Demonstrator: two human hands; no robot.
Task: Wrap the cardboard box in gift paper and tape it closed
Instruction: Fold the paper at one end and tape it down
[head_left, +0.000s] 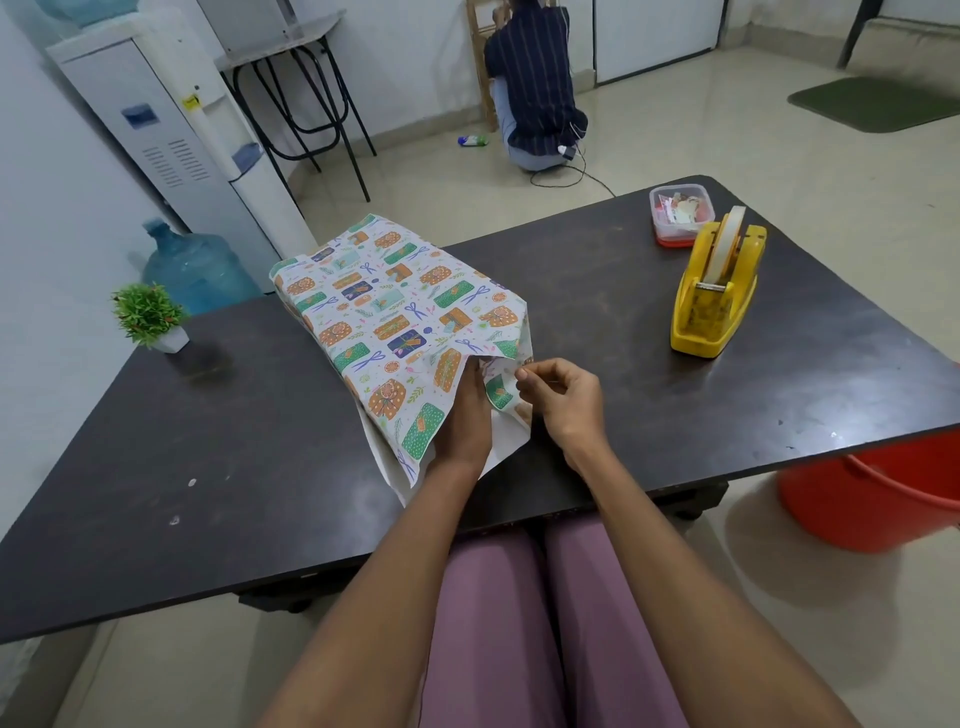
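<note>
Wrapped box (395, 306) lies mid-table (597, 322), near end unsealed. My left hand (467, 415) presses flat against that end under the gift paper (415, 415); my right hand (558, 392) pinches the side flap (501, 392)

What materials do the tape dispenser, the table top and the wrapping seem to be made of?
Tape dispenser: probably moulded plastic, yellow, with a smooth, slightly shiny shell. Table top: likely laminated board, dark brown and matte, with scuffs and pale marks. Wrapping: thin printed paper, white underside, holding sharp creases.
</note>
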